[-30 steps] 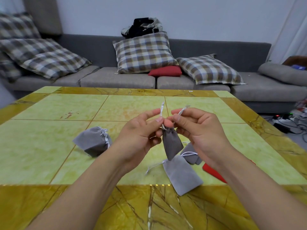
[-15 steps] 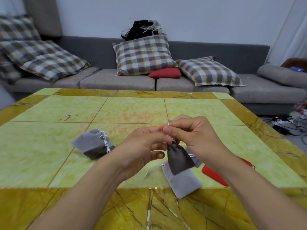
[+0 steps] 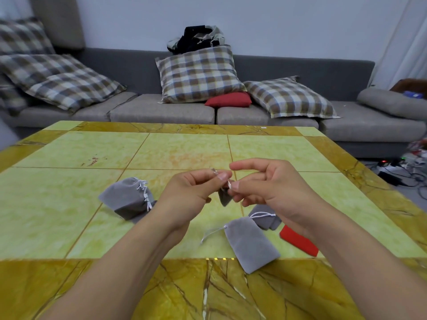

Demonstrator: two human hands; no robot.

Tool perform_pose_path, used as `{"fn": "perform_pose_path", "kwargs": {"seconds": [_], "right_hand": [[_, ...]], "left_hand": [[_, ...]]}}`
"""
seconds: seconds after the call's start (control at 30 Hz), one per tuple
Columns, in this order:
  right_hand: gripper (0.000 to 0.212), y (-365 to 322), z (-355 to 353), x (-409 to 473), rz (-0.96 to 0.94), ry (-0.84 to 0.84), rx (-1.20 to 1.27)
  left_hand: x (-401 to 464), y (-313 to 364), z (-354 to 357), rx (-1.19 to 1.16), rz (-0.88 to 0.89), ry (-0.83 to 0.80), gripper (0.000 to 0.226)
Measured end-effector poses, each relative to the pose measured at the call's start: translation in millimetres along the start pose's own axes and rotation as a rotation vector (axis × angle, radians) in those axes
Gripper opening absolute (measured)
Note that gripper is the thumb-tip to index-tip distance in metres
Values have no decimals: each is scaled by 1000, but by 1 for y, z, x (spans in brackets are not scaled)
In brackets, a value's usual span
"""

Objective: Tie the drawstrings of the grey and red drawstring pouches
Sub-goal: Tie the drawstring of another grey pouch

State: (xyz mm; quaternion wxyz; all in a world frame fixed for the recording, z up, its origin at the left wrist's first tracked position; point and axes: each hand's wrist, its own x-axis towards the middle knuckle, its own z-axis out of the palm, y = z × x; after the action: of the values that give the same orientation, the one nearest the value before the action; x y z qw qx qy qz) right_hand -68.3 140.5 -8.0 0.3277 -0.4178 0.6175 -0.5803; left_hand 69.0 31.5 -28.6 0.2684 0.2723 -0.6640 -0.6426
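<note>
Midair, hands (image 3: 227,185) pinching grey pouch (image 3: 223,197) drawstrings

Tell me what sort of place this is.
Most likely a home living room: a long grey sofa with checked cushions stands behind a low tiled coffee table, and a heap of clothes lies on the sofa back.

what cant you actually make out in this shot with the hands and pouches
- Head view: the held grey pouch is mostly covered by the left hand and right hand; whether its knot is finished cannot be told.
- Its drawstring is thin and blurred between the fingertips.
- The red pouch is partly behind the right forearm; its strings are hidden.
- The folded grey pouch is overlapped by the flat grey pouch.
</note>
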Motion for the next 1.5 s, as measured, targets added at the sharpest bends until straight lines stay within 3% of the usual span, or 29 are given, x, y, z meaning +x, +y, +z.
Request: {"fn": "perform_pose_path", "kwargs": {"seconds": [0.07,0.17,0.37,0.5,0.6,0.73,0.83,0.97,1.07,1.23,1.37,1.5], "right_hand": [[37,0,4,-3,48,-52,13],[23,0,5,-3,22,-51,-73],[7,1,4,-1,-109,5,-302],[10,4,3,0,-181,5,-384],[7,4,3,-1,-160,-35,-297],[13,7,7,0,-177,32,-275],[13,9,8,1,-154,16,-189],[17,6,9,1,81,-53,217],[18,6,11,0,162,-127,334],[35,10,1,3,218,-177,307],[20,15,-3,5,188,-251,272],[26,18,0,5,167,-263,231]], "left_hand": [[-1,3,0,-30,30,-14,9],[-3,6,-3,-56,66,-74,5],[-4,11,-8,33,156,-28,16],[-2,9,-8,153,328,41,11],[-3,5,-4,323,474,98,11],[-5,1,-2,633,727,236,13],[-4,2,-3,689,828,255,14],[-4,5,-2,444,695,288,22],[-7,8,0,303,603,300,29],[-10,13,4,103,459,230,15],[-10,11,3,-78,271,110,11],[-10,13,1,18,396,97,12]]}}
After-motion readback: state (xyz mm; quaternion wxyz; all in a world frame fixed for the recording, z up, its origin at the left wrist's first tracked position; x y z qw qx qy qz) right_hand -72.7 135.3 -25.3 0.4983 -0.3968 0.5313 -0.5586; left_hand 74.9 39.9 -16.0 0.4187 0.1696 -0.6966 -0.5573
